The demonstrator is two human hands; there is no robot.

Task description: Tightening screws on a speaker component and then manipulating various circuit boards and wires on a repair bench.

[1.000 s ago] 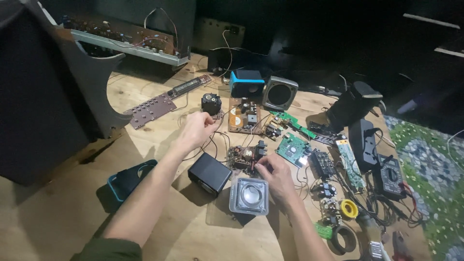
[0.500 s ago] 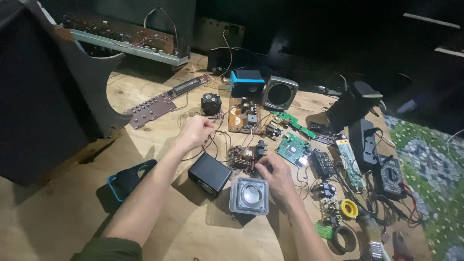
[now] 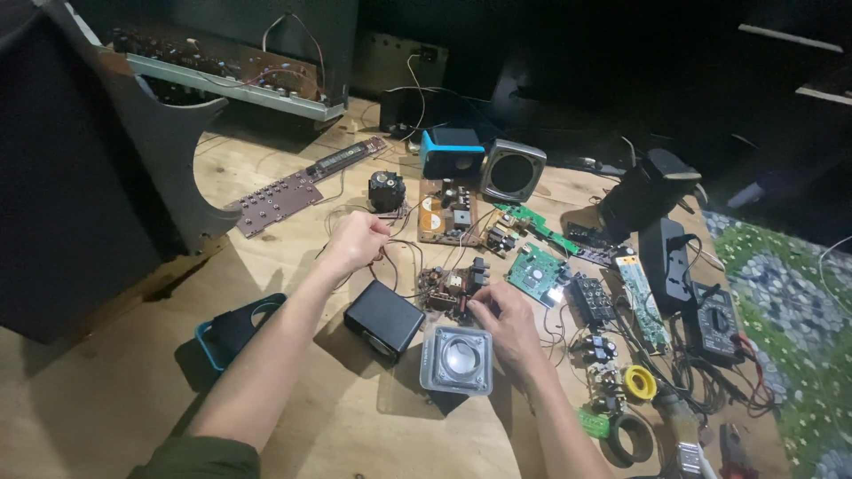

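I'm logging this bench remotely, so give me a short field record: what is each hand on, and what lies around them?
left hand: closed on thin wires
right hand: fingertips on small brown circuit board
between the hands: black box
nearest the camera: clear square speaker
farther back: blue speaker, grey speaker
right side: multimeter, yellow tape roll
surface: wooden table

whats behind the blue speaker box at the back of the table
Behind the blue speaker box only black cables and a dark cabinet show; anything directly behind it is hidden.
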